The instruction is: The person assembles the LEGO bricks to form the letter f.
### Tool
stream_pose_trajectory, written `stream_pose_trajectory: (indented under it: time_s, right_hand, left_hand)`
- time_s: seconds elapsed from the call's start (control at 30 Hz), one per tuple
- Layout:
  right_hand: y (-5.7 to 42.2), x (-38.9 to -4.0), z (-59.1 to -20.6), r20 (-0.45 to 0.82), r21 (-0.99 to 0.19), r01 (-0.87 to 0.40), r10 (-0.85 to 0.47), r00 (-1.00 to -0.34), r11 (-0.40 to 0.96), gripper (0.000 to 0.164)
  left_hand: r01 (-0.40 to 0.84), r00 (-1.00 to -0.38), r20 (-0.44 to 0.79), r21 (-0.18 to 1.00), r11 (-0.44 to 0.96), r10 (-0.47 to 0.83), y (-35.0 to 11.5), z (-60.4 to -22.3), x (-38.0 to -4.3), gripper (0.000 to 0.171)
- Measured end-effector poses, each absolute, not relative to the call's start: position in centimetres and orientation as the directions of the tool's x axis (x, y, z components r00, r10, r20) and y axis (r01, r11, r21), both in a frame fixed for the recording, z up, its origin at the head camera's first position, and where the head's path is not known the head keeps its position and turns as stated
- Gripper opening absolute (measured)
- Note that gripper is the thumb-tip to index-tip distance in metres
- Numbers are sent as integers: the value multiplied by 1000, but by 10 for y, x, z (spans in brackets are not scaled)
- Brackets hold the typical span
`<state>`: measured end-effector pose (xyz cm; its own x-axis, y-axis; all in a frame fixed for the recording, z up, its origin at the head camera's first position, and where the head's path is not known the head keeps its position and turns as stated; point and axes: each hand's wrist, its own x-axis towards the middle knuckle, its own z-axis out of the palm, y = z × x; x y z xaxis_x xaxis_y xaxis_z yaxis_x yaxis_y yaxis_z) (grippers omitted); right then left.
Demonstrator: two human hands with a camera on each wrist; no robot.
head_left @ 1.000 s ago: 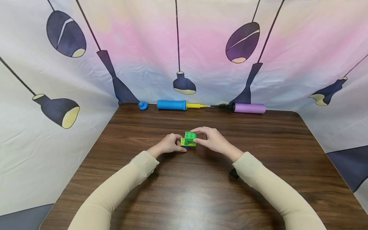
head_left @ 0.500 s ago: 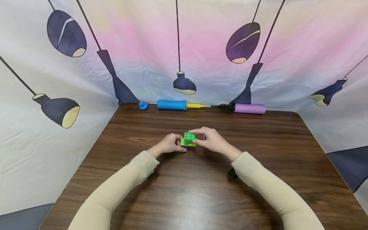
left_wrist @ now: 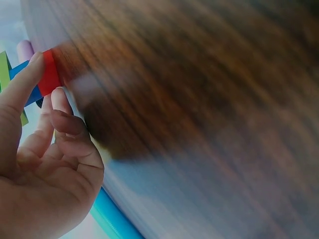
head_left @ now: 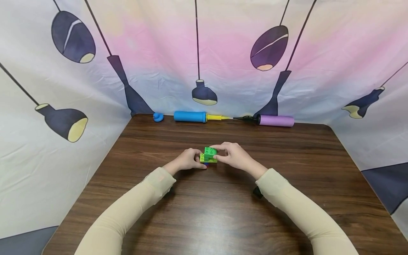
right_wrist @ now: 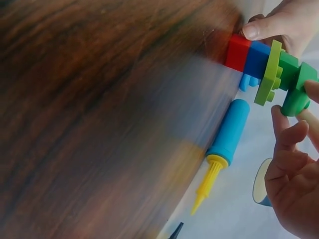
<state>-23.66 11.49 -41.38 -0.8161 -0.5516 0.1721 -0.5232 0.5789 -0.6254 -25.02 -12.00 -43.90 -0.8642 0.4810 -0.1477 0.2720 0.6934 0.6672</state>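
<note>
A small stack of toy building blocks stands mid-table in the head view. From the bottom up, the right wrist view shows a red block (right_wrist: 238, 53), a blue block (right_wrist: 256, 59), a lime plate (right_wrist: 269, 74), a green block (right_wrist: 287, 65) and a rounded green block (right_wrist: 300, 92) on top. My left hand (head_left: 186, 159) grips the lower blocks, thumb on the near side over the blue and red ones. With thumb and fingers, my right hand (head_left: 236, 156) pinches the rounded green block, which looks slightly tilted against the green block beneath. Their contact is partly hidden.
Along the table's back edge lie a blue rubber duck (head_left: 158, 117), a blue hand pump (head_left: 190, 116) with a yellow nozzle, and a purple pump (head_left: 276, 120) with a black nozzle. A lamp-printed cloth (head_left: 165, 46) hangs right behind the wooden table (head_left: 204, 212).
My right hand has shifted very slightly left and down with the rounded green block. My left hand stays in place on the lower blocks.
</note>
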Motion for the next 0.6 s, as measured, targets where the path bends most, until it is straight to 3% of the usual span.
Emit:
stream_pose_trajectory:
  time_s: [0.23,0.6]
  right_hand:
    - [116,-236,-412,167,-580,-539,-559,-812,611,39]
    - [113,-232,-412,163,-657,-507,-552,-818,558,36]
  left_hand:
    - [291,-858,-140,661,691,495,-119,-440,-251,30]
    - [300,-854,-134,663,686,503,-118,-440,-251,29]
